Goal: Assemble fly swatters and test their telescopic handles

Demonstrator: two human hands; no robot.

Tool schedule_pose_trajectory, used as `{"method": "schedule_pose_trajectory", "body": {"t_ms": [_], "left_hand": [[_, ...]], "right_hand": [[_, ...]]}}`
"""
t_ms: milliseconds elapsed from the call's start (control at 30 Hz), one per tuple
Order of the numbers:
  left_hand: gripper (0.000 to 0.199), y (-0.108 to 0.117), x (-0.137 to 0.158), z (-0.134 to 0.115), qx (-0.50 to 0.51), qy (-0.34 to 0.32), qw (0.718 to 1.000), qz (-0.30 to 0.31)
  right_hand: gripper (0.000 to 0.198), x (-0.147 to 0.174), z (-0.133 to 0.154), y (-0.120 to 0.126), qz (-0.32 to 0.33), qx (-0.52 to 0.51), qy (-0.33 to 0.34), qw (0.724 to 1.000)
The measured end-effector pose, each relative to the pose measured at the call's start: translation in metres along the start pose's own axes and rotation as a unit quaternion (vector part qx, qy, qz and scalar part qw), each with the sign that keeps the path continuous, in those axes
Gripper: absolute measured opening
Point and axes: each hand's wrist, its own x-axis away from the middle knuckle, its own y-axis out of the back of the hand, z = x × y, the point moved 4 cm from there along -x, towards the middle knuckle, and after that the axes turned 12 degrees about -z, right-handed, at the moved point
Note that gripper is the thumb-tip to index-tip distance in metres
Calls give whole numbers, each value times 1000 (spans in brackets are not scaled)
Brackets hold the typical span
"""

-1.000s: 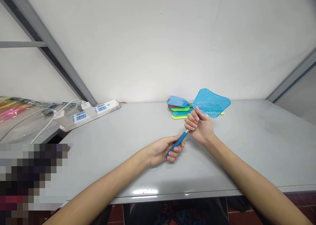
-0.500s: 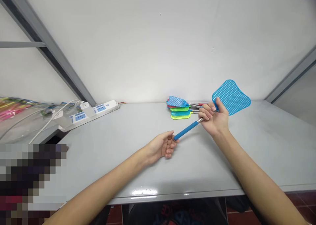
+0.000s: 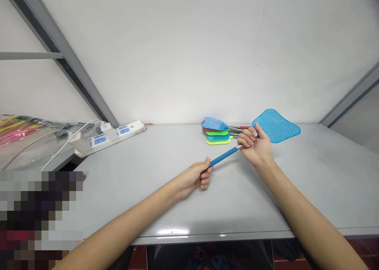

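A blue fly swatter with a perforated head is held above the table by both my hands. My right hand is closed round its metal shaft just below the head, thumb pointing up toward the mesh. At the other end, my left hand grips the tip of the blue handle, thumb on top and fingers curled. Behind, against the wall, lies a stack of fly swatters in blue, green, yellow-green and red, their handles partly hidden by my right hand.
On the left of the grey table, a white power strip lies with plugs and cables in it. Farther left are plastic bags with colourful contents. A white wall closes off the back.
My left fingers have closed round the end of the blue handle, where they were looser before. The swatter's head has tipped lower and flatter in my right hand.
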Motion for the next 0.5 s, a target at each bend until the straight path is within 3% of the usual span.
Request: {"method": "schedule_pose_trajectory", "body": {"t_ms": [500], "left_hand": [[36,3,-4,4,7,-6,1000,-11]], "right_hand": [[31,-4,-7,8,-16,-14,-34,999]]}}
